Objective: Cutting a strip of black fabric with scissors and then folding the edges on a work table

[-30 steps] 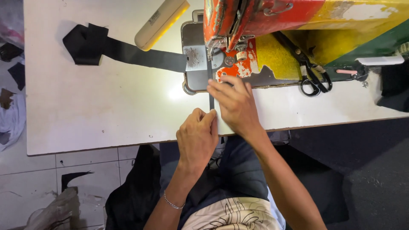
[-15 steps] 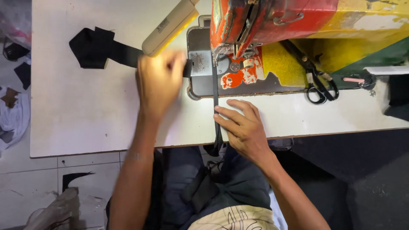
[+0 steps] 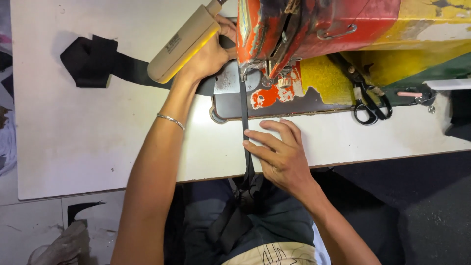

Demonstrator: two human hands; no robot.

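**Feeding black strap under the sewing machine foot**

Landmark: sewing machine (image 3: 314, 34), red and yellow, worn paint, at the far edge of the white bench (image 3: 98, 137).

Black strap (image 3: 245, 122) runs straight from under the machine's needle area toward the person, over the near bench edge and down to the lap. More black strap and a bunched black piece (image 3: 91, 61) lie left of the machine. Scissors (image 3: 368, 100) sit right of the needle, on the machine bed.

Right hand (image 3: 282, 157), in front of the machine: open, fingers flat, fingertips touching the strap's right edge and pressing it to the bench. Not gripping.

Left hand (image 3: 208, 54), just left of the needle: curled on the black strap coming out behind the foot; exact grip partly hidden by a beige tube-shaped object (image 3: 184, 44) above it.

To do this well, judging from the layout: keep the strap straight into the foot, right fingers guiding the edge only, left hand pulling evenly without dragging sideways, fingers clear of the needle.
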